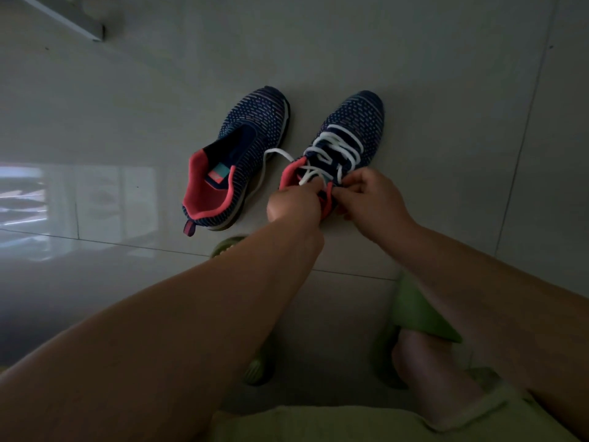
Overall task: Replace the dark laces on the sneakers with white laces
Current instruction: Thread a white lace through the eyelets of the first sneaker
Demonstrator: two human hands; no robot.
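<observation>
Two sneakers stand side by side on the tiled floor [414, 74], toes pointing away from the person, so that the tongue and eyelets of each face the hands. The left sneaker [236, 161] carries no lace at all; its pink-lined opening gapes and its eyelets appear bare. The right sneaker [347, 138] holds the white lace [338, 145], which crosses the tongue in several rows from the toe end toward the collar. No dark lace is in view.

Both hands meet at the near end of the right sneaker, over its collar. The left hand [294, 202] has its fingers curled and appears to pinch one run of the white lace just above the tongue. The right hand [373, 199] has its fingers bent inward at the same spot and appears to hold the other run, though the exact contact is hidden. One free end of the lace loops out to the left and lies against the side of the left sneaker.

By judgement, the work is at the top eyelets of the right sneaker, and the left sneaker is not yet laced. Green slippers [424, 311] sit on the feet near the camera.
</observation>
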